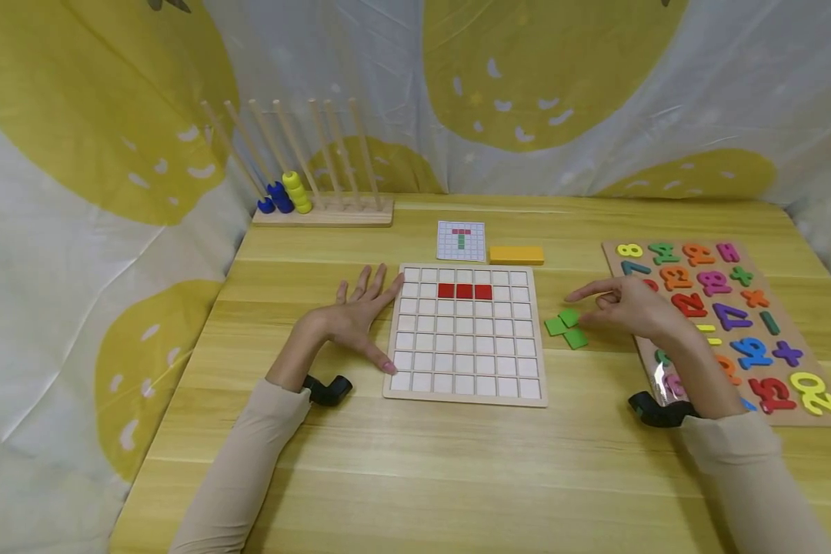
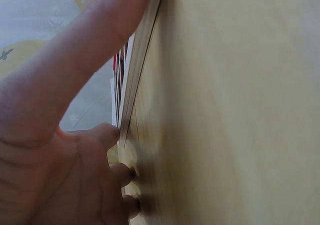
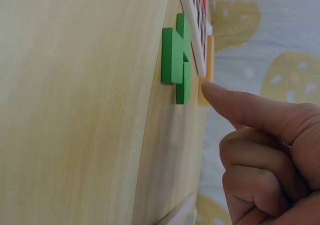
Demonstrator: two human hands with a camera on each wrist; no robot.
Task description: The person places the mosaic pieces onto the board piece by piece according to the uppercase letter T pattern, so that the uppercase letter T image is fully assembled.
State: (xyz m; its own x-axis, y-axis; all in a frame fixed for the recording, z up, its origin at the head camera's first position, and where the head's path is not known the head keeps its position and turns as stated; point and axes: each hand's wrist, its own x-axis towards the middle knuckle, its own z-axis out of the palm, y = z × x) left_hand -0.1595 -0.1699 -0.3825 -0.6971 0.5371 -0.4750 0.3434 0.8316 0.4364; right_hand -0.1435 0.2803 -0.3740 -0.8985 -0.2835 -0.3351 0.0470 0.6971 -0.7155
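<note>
A square wooden grid board [image 1: 464, 396] with white cells lies flat on the table, three red tiles [image 1: 465, 292] side by side in its second row from the back. My left hand [image 1: 356, 319] is spread along the board's left side, thumb at the near left corner and index fingertip at the edge farther back. Just right of the board, three green tiles [image 1: 576, 338] lie close together. Beside them is my right hand [image 1: 626, 308], its thumb and index finger apart with nothing between them; the other fingers are curled in the right wrist view.
Behind the board lie a pattern card [image 1: 461, 241] showing a red and green T and an orange block [image 1: 516, 255]. A peg stand [image 1: 323, 218] with blue and yellow beads is at the back left. A number puzzle board [image 1: 813, 419] lies right, partly under the right forearm.
</note>
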